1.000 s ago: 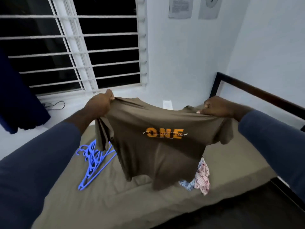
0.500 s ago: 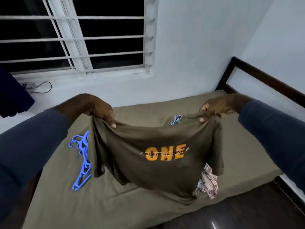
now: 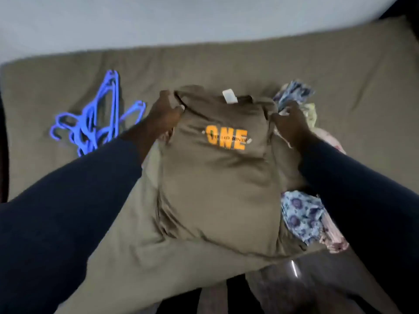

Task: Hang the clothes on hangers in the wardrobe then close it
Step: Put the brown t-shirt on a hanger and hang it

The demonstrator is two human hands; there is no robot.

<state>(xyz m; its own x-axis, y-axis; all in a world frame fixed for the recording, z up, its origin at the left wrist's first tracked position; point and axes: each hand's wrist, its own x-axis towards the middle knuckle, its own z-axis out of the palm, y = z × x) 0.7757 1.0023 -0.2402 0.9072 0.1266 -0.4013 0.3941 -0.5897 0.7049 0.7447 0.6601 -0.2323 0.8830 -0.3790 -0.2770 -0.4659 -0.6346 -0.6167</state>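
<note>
An olive-brown T-shirt [image 3: 217, 189] with orange "ONE" print lies spread on the bed, collar and white tag pointing away from me. My left hand [image 3: 164, 114] grips its left shoulder, and my right hand [image 3: 291, 123] grips its right shoulder. Several blue plastic hangers [image 3: 95, 123] lie tangled on the mattress to the left of my left arm. A pile of patterned clothes [image 3: 303, 214] sits under and to the right of the shirt, partly hidden by my right arm.
The bed's olive sheet [image 3: 351, 91] stretches from wall to front edge. A pale wall [image 3: 181, 19] runs behind it. Dark floor [image 3: 294, 291] shows below the mattress edge. No wardrobe is in view.
The shirt went from being held up in the air to lying on the bed. Both hands came down and closer together. My view tilted down, so the window is out of sight.
</note>
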